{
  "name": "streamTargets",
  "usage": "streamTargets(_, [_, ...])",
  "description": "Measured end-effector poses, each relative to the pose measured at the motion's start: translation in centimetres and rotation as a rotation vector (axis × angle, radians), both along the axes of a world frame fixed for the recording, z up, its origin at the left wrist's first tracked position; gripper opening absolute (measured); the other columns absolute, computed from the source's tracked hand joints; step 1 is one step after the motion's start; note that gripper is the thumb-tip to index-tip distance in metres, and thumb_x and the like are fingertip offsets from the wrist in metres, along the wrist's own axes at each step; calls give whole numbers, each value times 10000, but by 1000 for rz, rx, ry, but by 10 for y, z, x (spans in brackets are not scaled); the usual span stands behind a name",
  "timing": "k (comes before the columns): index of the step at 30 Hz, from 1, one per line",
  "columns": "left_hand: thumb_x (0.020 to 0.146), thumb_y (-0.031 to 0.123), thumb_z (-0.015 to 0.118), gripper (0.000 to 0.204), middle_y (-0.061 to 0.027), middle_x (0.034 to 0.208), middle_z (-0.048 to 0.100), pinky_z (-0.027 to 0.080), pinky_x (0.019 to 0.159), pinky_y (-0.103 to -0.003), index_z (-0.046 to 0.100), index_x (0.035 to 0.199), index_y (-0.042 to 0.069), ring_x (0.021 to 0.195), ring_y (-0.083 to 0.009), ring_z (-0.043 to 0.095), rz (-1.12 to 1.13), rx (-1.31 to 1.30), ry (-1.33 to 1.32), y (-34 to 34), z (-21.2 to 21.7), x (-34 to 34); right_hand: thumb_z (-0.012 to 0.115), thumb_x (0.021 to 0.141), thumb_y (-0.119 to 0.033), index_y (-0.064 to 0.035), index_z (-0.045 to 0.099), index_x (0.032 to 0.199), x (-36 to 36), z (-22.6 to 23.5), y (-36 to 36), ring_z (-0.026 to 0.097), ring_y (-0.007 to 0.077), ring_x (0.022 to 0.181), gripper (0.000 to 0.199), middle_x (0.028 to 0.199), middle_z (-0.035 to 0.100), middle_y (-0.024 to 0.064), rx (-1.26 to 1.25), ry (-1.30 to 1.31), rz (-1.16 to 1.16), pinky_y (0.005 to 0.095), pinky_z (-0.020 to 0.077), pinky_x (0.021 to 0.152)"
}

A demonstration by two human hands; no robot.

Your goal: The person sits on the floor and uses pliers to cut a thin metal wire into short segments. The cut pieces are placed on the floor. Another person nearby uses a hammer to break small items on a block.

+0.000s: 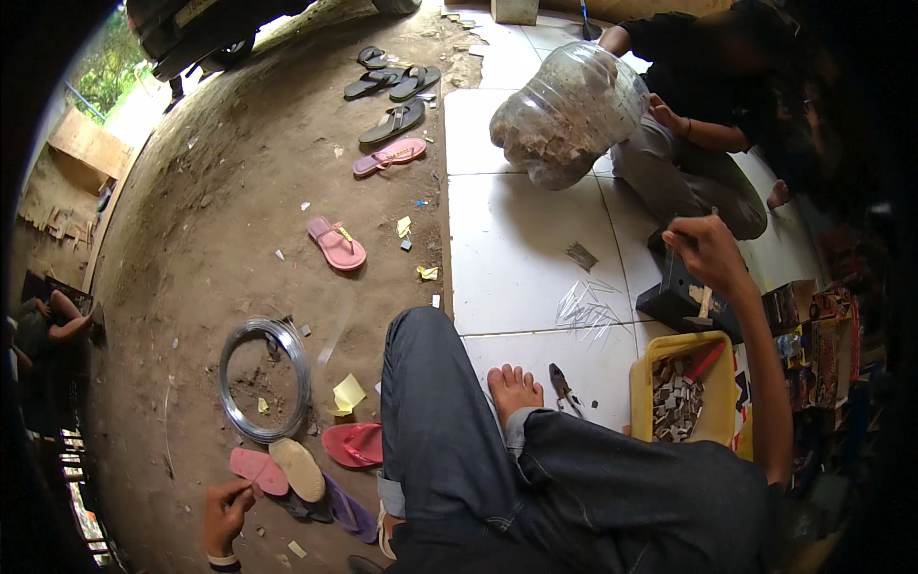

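"How do the hands look?"

"The left hand [227,517] is curled, fingertips drawn together next to a pink sandal [256,467]; I can't tell if a strand is pinched there. The right hand [706,251] is bent nearly into a fist by the black box [669,298]. I can't make out anything in it either."

"And the wire?"

"The coil [299,378] lies on the dirt, cut pieces [590,308] on the white tile."

"What worries you?"

"That bare foot [516,387]. The pliers [566,387] are just beside it, the cut ends near; 1 careless shift could mean a pricked toe. A tug on the coil might catch those sandals and spread its loops. And 1 knee bump could tip the yellow bin [639,404], spilling its small bits [675,407]."
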State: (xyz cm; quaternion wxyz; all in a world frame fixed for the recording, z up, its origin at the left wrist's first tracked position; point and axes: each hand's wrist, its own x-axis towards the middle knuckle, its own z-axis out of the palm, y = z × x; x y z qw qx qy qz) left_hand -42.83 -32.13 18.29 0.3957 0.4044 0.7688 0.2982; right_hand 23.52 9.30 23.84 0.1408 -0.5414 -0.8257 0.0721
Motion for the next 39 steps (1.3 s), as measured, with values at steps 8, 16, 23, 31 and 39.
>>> streamTargets(8, [968, 6, 602, 137, -8, 731, 635, 410, 583, -247, 727, 961, -49, 645, -68, 540, -194, 47, -18, 54, 5, 73, 778, 848, -54, -69, 741, 968, -137, 57, -52, 690, 245, 846, 126, 929, 730, 79, 90, 77, 695, 381, 518, 771])
streamTargets(16, [941, 9, 605, 151, -24, 647, 578, 406, 563, -259, 741, 993, -32, 590, -86, 530, -308, 120, 69, 87, 58, 176, 662, 866, -130, 42, 594, 1203, -263, 27, -130, 658, 296, 1098, 383, 1103, 656, 154, -148, 92, 1285, 419, 501, 963])
streamTargets(23, [913, -12, 632, 126, -84, 663, 678, 482, 571, -259, 751, 932, -51, 578, -126, 643, -333, 152, 26, 82, 79, 189, 677, 855, -139, -5, 710, 800, -285, 20, -159, 739, 394, 754, 148, 802, 710, 196, -472, 229, 1088, 486, 564, 594])
streamTargets(31, [897, 26, 651, 116, -116, 662, 685, 470, 548, -295, 754, 908, -26, 553, -185, 663, -416, 191, 79, 72, 81, 177, 726, 828, -140, 46, 711, 835, -290, 34, -172, 736, 433, 808, 187, 840, 707, 250, -620, 215, 1030, 504, 597, 651])
streamTargets(39, [863, -36, 655, 109, -163, 648, 645, 455, 519, -337, 743, 921, -8, 543, -287, 670, -489, 301, 325, 83, 93, 195, 796, 794, -170, 16, 721, 857, -294, 37, -179, 732, 441, 857, 210, 886, 716, 242, -669, 277, 863, 505, 597, 686])
